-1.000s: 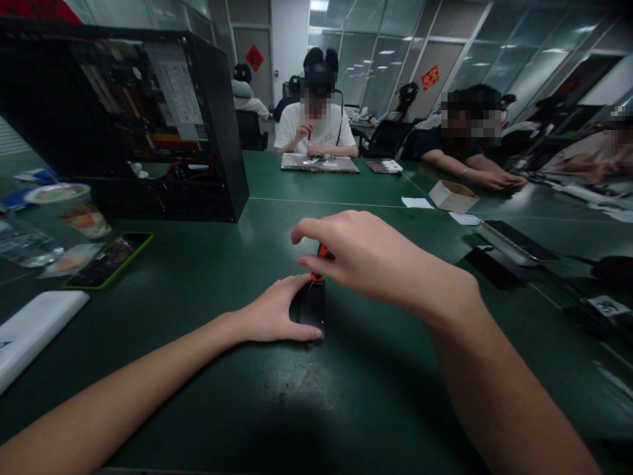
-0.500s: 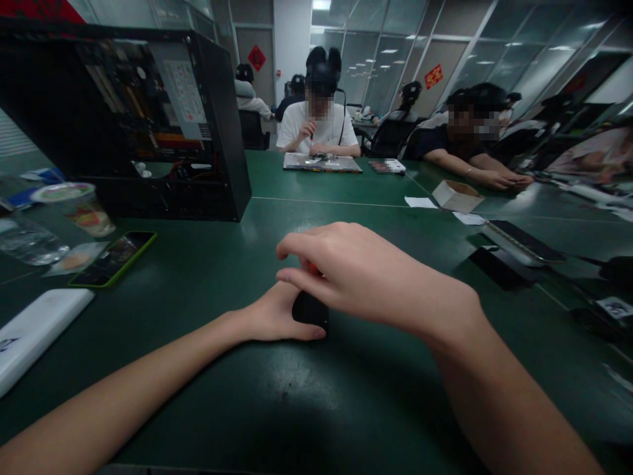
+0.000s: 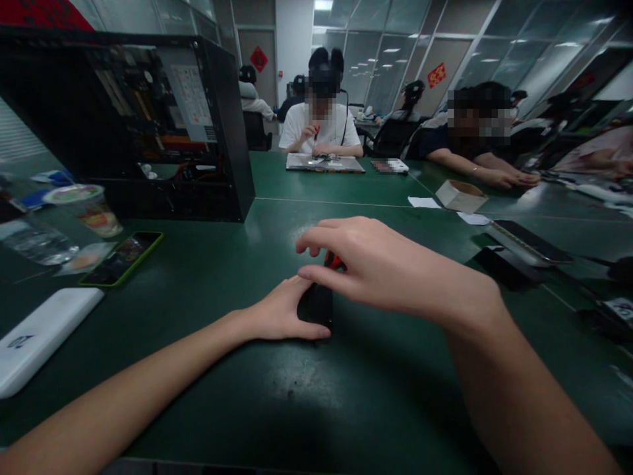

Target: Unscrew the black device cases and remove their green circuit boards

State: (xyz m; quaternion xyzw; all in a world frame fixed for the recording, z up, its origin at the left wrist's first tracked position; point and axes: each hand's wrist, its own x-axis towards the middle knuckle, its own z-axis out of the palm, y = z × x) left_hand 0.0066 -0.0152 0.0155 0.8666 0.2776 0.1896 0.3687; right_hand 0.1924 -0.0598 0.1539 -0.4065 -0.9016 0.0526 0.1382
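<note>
My left hand (image 3: 281, 311) grips a flat black phone-like device (image 3: 319, 305) on the green table, its thumb along the near edge and its fingers around the far side. Just above the device is my right hand (image 3: 346, 254), its fingers curled. Between thumb and fingers of that hand shows a red-and-black handle (image 3: 335, 259), which looks like a screwdriver's. The handle's lower end and tip are hidden behind the thumb and hand. The right hand also covers part of the device.
An open black computer case (image 3: 198, 132) stands at the left, beyond a cup (image 3: 91, 208), a green-edged phone (image 3: 123, 258) and a white power bank (image 3: 47, 336). A small box (image 3: 459, 195) and dark devices (image 3: 529, 241) lie to the right. A co-worker (image 3: 321, 128) sits opposite.
My right hand has shifted a little to the right, uncovering more of the red handle. My left hand keeps its hold on the black device. The camera view has shifted slightly.
</note>
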